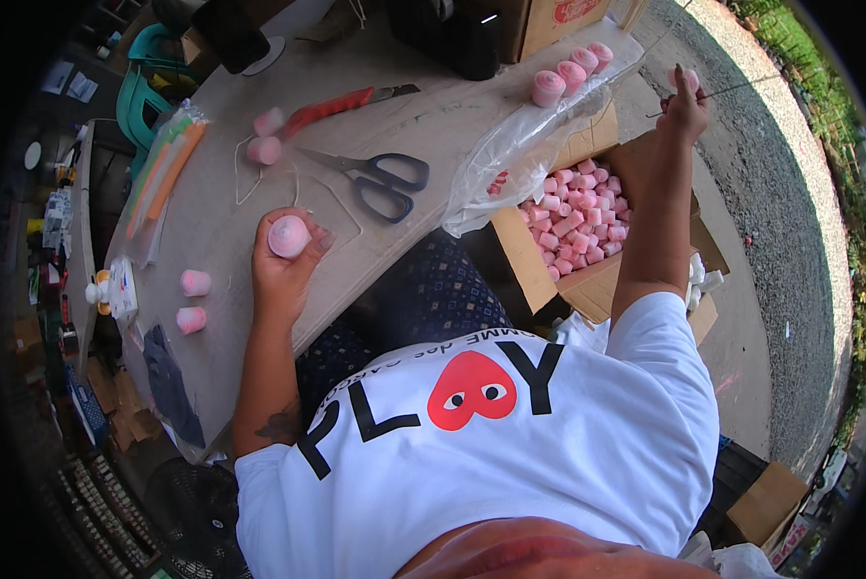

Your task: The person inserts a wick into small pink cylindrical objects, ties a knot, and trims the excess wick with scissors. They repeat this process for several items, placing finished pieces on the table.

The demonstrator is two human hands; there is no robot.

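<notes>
My left hand is closed round a small pink-and-white candle, its pale swirled top facing up, just above the table. A thin white string lies on the tabletop close by. Out to the far right my raised right hand grips a thin dark rod, and a pink candle shows at its fingertips. Dark-handled scissors rest beyond my left hand. Past them, a pink candle lies beside a second one, near red-handled pliers.
Several pink candles stand in a row at the table's far right corner, by a clear plastic bag. An open cardboard box full of such pieces sits below. Two more candles and orange-green strips lie left.
</notes>
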